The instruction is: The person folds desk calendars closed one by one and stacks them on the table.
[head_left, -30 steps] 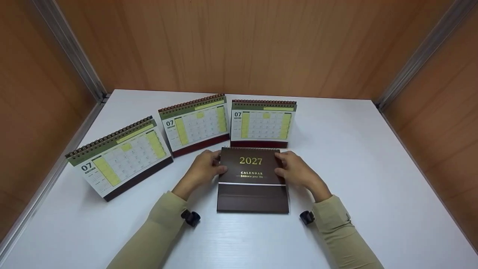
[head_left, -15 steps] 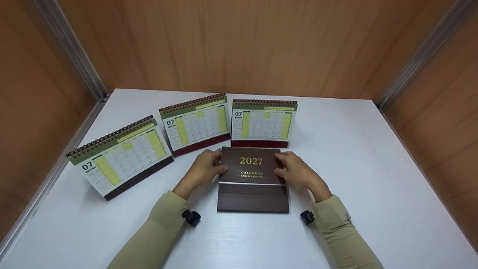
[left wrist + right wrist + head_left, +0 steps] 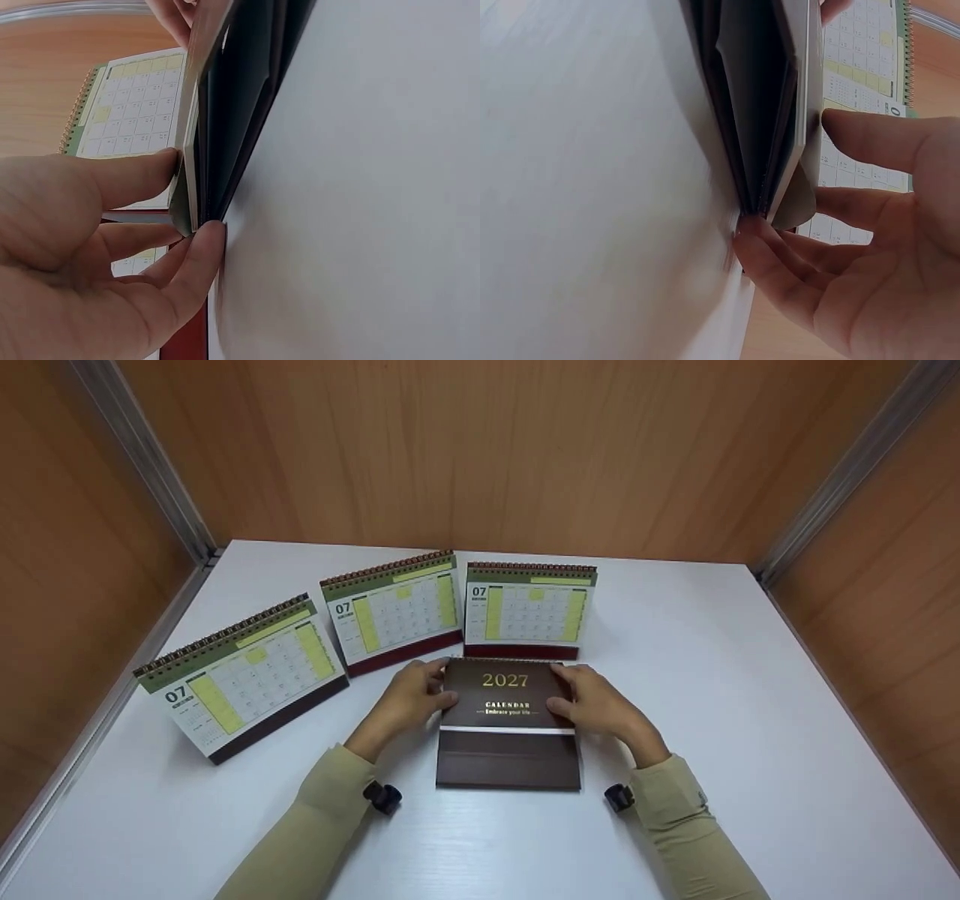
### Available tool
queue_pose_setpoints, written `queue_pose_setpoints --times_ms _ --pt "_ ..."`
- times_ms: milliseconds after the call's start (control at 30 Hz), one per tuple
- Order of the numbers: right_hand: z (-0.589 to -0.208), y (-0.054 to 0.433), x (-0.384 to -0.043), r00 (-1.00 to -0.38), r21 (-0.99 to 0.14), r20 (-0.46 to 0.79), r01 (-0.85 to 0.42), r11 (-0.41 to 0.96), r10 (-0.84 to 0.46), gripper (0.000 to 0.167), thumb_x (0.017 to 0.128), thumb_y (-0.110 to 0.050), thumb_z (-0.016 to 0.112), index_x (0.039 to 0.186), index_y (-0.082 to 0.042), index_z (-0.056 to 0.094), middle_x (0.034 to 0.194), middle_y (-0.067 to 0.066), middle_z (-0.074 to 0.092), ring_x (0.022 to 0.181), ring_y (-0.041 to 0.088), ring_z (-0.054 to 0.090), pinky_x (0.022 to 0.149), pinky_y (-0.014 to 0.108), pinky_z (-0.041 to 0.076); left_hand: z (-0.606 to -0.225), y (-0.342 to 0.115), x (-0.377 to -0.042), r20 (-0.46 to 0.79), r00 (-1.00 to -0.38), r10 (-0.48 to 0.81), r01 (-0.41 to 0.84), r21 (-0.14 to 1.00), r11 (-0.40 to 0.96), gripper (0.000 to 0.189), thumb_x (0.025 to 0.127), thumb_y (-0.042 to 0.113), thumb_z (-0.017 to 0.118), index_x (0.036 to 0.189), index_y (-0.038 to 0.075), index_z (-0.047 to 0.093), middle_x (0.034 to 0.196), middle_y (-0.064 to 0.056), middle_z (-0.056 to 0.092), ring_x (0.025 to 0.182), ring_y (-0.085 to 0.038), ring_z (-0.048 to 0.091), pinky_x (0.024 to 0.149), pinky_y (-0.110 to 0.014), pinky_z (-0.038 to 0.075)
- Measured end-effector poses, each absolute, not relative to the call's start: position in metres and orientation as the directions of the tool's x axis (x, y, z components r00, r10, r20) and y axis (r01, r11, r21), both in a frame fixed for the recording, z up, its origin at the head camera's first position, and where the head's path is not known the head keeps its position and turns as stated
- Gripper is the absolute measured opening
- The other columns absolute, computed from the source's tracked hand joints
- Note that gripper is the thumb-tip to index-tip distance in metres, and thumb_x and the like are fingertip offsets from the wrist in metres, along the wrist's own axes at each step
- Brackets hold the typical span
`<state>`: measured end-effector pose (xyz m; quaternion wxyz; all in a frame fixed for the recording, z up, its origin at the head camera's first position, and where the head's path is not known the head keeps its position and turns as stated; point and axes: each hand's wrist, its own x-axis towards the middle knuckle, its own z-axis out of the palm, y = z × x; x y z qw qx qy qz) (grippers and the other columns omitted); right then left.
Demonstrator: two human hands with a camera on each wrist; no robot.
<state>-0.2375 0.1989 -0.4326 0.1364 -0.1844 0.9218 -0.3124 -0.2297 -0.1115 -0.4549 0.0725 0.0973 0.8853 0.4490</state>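
Observation:
A dark brown desk calendar (image 3: 507,721) with gold "2027" lettering lies low on the table between my hands, its spiral edge away from me. My left hand (image 3: 407,697) holds its left side, thumb on the cover and other fingers at the far corner. On the opposite side my right hand (image 3: 598,701) grips the cover's edge in the same way. The left wrist view shows the calendar's folded stand (image 3: 240,97) side-on, with a dark gap between its boards. Fingertips of the right hand (image 3: 855,217) meet its narrow spiral end in the right wrist view.
Behind stand three upright desk calendars open at month 07: one at left (image 3: 247,675), another at centre-left (image 3: 394,611) and a third (image 3: 529,611) directly behind the brown one. Wooden panels (image 3: 480,450) wall in the white table (image 3: 712,675).
My right thumb has slid slightly left over the cover. The cover's near edge now shows a thicker white strip of pages. The left hand stays almost still.

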Motion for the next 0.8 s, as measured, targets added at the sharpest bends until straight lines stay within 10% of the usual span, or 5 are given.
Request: queue_pose_setpoints --times_ms 800 --pt "-0.409 0.2 -0.231 -0.922 -0.604 0.01 -0.314 0.732 -0.387 0.068 0.106 -0.02 0.066 0.161 0.006 0.037 0.165 0.031 0.032 0.155 0.048 0.03 0.125 0.062 0.03 -0.435 -0.106 -0.226 0.136 -0.967 0.216 0.248 0.704 0.666 0.061 0.102 0.02 0.072 0.156 0.004 0.052 0.159 -0.023 0.047 0.15 -0.044 0.039 0.125 -0.057 0.031"
